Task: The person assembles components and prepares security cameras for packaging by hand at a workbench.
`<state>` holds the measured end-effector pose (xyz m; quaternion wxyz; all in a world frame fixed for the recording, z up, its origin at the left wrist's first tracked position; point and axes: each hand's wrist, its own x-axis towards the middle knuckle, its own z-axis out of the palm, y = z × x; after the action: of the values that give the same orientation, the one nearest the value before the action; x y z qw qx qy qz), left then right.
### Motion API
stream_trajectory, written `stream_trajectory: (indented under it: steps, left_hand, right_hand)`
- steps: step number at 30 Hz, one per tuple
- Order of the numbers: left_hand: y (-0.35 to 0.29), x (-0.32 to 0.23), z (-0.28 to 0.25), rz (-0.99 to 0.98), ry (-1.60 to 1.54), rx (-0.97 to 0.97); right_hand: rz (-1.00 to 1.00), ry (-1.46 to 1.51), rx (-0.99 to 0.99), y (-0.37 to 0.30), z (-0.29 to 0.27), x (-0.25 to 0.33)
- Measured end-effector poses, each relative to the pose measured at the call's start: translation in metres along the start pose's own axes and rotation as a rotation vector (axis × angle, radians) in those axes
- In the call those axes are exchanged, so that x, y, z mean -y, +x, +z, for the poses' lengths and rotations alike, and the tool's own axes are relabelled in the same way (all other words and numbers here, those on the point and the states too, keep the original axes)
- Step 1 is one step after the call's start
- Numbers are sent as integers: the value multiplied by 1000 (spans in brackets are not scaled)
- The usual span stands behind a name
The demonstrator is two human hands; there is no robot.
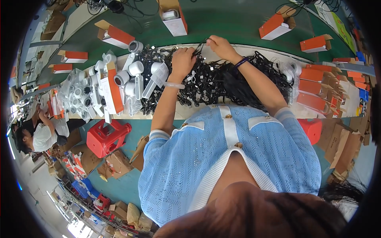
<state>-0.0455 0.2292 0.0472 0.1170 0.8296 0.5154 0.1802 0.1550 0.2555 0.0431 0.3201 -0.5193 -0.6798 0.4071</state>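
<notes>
Above a long heap of black cables (202, 81), my right hand (223, 48) pinches a black cable (201, 47) at its upper end. My left hand (183, 62) has its fingers closed on the same cable, lower and to the left. The piece between the two hands is held up off the heap. Just left of my left forearm lie several white handheld devices (135, 68) with round heads and straight handles, some in clear plastic bags. One white device (152, 79) rests on the cables close to my left wrist.
Open orange-and-white boxes (174, 25) stand on the green surface (222, 20) beyond the pale work strip. More orange boxes (311, 87) are stacked at the right. A red stool (106, 137) and cardboard (119, 163) are on the floor at left. Another person (49, 129) works at far left.
</notes>
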Motion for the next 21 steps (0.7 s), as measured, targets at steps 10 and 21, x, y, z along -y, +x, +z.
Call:
stream_trajectory:
  steps: [10,21]
  left_hand:
    - [-10,-36,-41,110,-187,458]
    - [-1,-113,-47,337,-424,195]
  right_hand:
    - [-341,-340,313,-63,-30,81]
    - [-313,-193,-28,-139,-76,70]
